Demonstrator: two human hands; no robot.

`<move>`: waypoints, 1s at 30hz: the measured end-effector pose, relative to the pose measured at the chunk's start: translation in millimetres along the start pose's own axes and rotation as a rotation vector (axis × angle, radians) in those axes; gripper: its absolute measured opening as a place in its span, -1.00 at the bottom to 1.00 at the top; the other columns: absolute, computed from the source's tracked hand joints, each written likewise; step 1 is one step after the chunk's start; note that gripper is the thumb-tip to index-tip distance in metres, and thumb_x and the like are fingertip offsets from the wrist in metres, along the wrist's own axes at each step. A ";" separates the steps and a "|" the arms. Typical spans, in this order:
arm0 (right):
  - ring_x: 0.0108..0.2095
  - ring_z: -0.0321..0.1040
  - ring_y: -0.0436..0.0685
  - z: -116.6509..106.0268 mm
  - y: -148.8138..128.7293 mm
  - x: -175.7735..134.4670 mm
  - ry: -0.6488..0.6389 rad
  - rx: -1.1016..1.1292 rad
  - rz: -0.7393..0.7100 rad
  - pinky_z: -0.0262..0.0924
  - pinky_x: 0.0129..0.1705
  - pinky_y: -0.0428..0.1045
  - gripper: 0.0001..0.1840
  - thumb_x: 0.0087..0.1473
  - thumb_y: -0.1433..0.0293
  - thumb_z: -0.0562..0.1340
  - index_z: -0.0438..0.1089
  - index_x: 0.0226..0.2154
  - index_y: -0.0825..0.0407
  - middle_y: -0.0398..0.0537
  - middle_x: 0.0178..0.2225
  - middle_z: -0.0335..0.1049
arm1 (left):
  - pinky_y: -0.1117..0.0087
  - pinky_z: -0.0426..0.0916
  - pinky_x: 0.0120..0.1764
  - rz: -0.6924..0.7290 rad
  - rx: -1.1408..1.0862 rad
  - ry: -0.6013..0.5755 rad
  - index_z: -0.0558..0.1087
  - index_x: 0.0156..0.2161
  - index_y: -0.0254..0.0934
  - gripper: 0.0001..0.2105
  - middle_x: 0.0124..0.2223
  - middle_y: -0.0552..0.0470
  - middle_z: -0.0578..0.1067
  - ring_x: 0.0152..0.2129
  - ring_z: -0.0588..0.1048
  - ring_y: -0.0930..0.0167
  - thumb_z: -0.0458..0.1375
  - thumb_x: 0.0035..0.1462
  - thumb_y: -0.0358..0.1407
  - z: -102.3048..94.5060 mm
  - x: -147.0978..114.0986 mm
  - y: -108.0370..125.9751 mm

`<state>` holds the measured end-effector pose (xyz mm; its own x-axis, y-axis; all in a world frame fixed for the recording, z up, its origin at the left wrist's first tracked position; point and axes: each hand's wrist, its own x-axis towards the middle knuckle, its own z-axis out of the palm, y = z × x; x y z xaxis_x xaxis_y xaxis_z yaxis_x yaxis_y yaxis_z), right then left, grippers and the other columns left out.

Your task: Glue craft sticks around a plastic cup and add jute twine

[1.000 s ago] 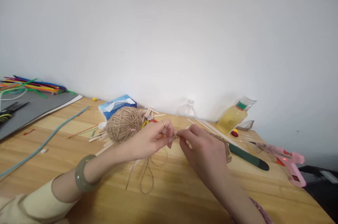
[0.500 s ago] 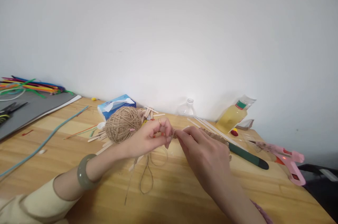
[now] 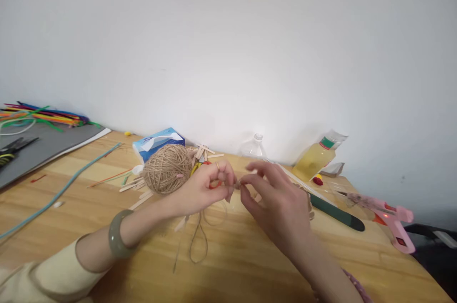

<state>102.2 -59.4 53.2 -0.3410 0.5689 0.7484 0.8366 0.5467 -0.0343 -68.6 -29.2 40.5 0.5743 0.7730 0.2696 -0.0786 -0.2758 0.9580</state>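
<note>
My left hand (image 3: 210,184) is closed in a pinch, its fingertips on a thin piece of jute twine. Facing it, my right hand (image 3: 280,203) pinches the same small bit with thumb and index finger, its other fingers lifted. The exact shape of what lies between the fingertips is blurred. Loose twine (image 3: 197,262) hangs in a loop below my left hand. A ball of jute twine (image 3: 167,169) sits just behind my left wrist. Part of a brown scalloped piece (image 3: 311,205) shows past my right hand, which hides most of it.
Behind the hands stand a blue tissue pack (image 3: 157,143), a clear bottle (image 3: 257,146) and a tilted bottle of yellow liquid (image 3: 314,157). A dark green strip (image 3: 335,212) and a pink glue gun (image 3: 391,219) lie right. Pliers (image 3: 14,148) and pipe cleaners (image 3: 43,115) lie left.
My right hand's fingers have opened out and lifted slightly, leaving a thumb and index pinch. My left hand stays almost in place.
</note>
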 end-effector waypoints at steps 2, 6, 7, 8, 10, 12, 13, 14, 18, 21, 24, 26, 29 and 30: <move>-0.47 0.26 -0.06 0.0 3.5 3.1 -0.070 0.253 0.191 0.06 -0.51 -0.12 -0.91 -0.07 0.52 0.16 0.30 -0.53 0.04 -0.08 -0.21 0.37 | 0.40 0.24 -0.34 -0.033 0.004 0.015 0.23 -0.38 -0.29 -0.94 -0.45 0.10 0.34 -0.46 0.35 0.49 0.06 0.06 -0.41 0.5 0.0 0.2; -0.46 0.17 -0.04 1.0 12.5 7.5 -0.235 0.780 0.521 0.06 -0.47 -0.10 -0.89 -0.05 0.46 0.10 0.19 -0.56 0.02 -0.10 -0.27 0.29 | 0.41 0.27 -0.37 -0.065 -0.058 0.011 0.23 -0.30 -0.29 -0.90 -0.47 0.11 0.36 -0.49 0.36 0.49 0.06 0.10 -0.32 2.2 0.4 0.7; -0.47 0.14 -0.05 1.4 15.3 8.0 -0.245 0.887 0.600 0.04 -0.48 -0.10 -0.88 -0.04 0.44 0.11 0.19 -0.56 0.02 -0.11 -0.27 0.28 | 0.42 0.28 -0.40 -0.072 -0.077 0.012 0.22 -0.30 -0.29 -0.90 -0.49 0.13 0.35 -0.51 0.36 0.50 0.07 0.10 -0.32 2.2 0.6 0.7; -0.50 0.09 -0.07 1.5 18.1 8.5 -0.249 0.998 0.685 0.00 -0.51 -0.10 -0.88 -0.04 0.42 0.13 0.21 -0.56 0.03 -0.12 -0.26 0.27 | 0.44 0.28 -0.43 -0.080 -0.093 0.019 0.21 -0.31 -0.29 -0.89 -0.50 0.14 0.35 -0.54 0.35 0.51 0.07 0.09 -0.32 2.1 1.0 0.6; -0.56 -0.01 -0.11 0.8 23.7 9.5 -0.240 1.239 0.862 -0.08 -0.56 -0.12 -0.89 -0.05 0.37 0.18 0.26 -0.53 0.04 -0.13 -0.28 0.24 | 0.47 0.27 -0.47 -0.100 -0.110 0.038 0.20 -0.32 -0.29 -0.86 -0.52 0.15 0.34 -0.57 0.34 0.54 0.10 0.08 -0.30 1.1 1.7 -0.3; -0.56 -0.06 -0.11 -1.4 28.3 11.0 -0.223 1.470 0.981 -0.13 -0.59 -0.13 -0.89 -0.05 0.34 0.21 0.32 -0.48 0.05 -0.14 -0.35 0.19 | 0.49 0.25 -0.51 -0.115 -0.112 0.040 0.19 -0.31 -0.29 -0.84 -0.52 0.16 0.34 -0.61 0.33 0.56 0.11 0.08 -0.29 -0.2 2.4 -2.0; -0.56 -0.08 -0.10 -2.7 29.9 11.9 -0.224 1.561 1.002 -0.16 -0.60 -0.14 -0.88 -0.06 0.32 0.22 0.33 -0.46 0.04 -0.15 -0.38 0.15 | 0.51 0.23 -0.53 -0.119 -0.111 0.036 0.19 -0.31 -0.28 -0.84 -0.53 0.17 0.34 -0.63 0.32 0.57 0.10 0.08 -0.29 -0.7 2.6 -3.2; -0.57 -0.12 -0.09 -4.0 31.1 12.9 -0.237 1.627 0.999 -0.18 -0.61 -0.14 -0.86 -0.06 0.31 0.23 0.33 -0.44 0.04 -0.16 -0.41 0.12 | 0.52 0.20 -0.56 -0.123 -0.110 0.029 0.18 -0.30 -0.28 -0.84 -0.53 0.17 0.34 -0.66 0.30 0.58 0.09 0.09 -0.29 -1.1 2.7 -4.3; -0.60 -0.36 -0.02 -7.5 34.0 16.1 -0.252 1.613 0.869 -0.32 -0.64 -0.08 -0.81 0.03 0.25 0.12 0.14 -0.51 -0.03 -0.22 -0.51 -0.09 | 0.54 0.09 -0.59 -0.121 -0.084 0.016 0.18 -0.28 -0.27 -0.88 -0.51 0.17 0.33 -0.65 0.24 0.60 0.05 0.12 -0.32 -0.5 1.8 -6.7; -0.57 -0.51 0.03 -10.3 38.3 17.9 -0.174 1.423 0.779 -0.42 -0.63 -0.04 -0.70 0.10 0.22 0.00 -0.08 -0.57 -0.07 -0.26 -0.53 -0.36 | 0.49 0.16 -0.44 -0.095 -0.015 0.022 0.20 -0.30 -0.29 -0.92 -0.49 0.15 0.31 -0.53 0.28 0.55 0.05 0.11 -0.36 1.5 1.0 -3.1; -0.55 -0.57 0.05 -13.9 43.6 18.8 -0.120 1.346 0.742 -0.48 -0.64 -0.04 -0.64 0.09 0.19 0.03 -0.14 -0.58 -0.07 -0.26 -0.53 -0.43 | 0.48 0.15 -0.43 -0.127 0.018 0.016 0.19 -0.34 -0.29 -0.92 -0.50 0.17 0.28 -0.53 0.24 0.54 0.05 0.10 -0.38 4.1 0.7 3.6; -0.55 -0.57 0.04 -15.3 46.2 18.6 -0.111 1.340 0.737 -0.48 -0.65 -0.04 -0.62 0.08 0.17 0.06 -0.14 -0.58 -0.07 -0.27 -0.54 -0.43 | 0.50 0.13 -0.47 -0.149 0.015 0.014 0.18 -0.35 -0.28 -0.91 -0.50 0.17 0.26 -0.55 0.22 0.55 0.05 0.10 -0.38 5.2 0.6 6.5; -0.58 -0.54 0.02 -14.3 48.7 17.3 -0.083 1.363 0.745 -0.45 -0.69 -0.07 -0.61 0.08 0.18 0.09 -0.12 -0.60 -0.07 -0.28 -0.56 -0.41 | 0.53 0.08 -0.57 -0.201 -0.045 -0.016 0.17 -0.32 -0.27 -0.92 -0.52 0.20 0.27 -0.64 0.18 0.59 0.03 0.12 -0.36 4.4 0.7 5.5; -0.59 -0.51 0.01 -13.2 49.4 16.7 -0.073 1.379 0.757 -0.42 -0.70 -0.09 -0.62 0.08 0.19 0.09 -0.09 -0.60 -0.06 -0.28 -0.57 -0.38 | 0.54 0.07 -0.60 -0.225 -0.084 -0.047 0.18 -0.27 -0.27 -0.91 -0.52 0.20 0.29 -0.67 0.18 0.60 0.03 0.13 -0.34 3.4 1.0 3.9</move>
<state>143.5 -31.0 72.8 -0.0944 0.9643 0.2473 -0.1891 0.2265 -0.9555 -65.5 -31.5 44.2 0.6222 0.7815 0.0457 -0.0108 -0.0498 0.9987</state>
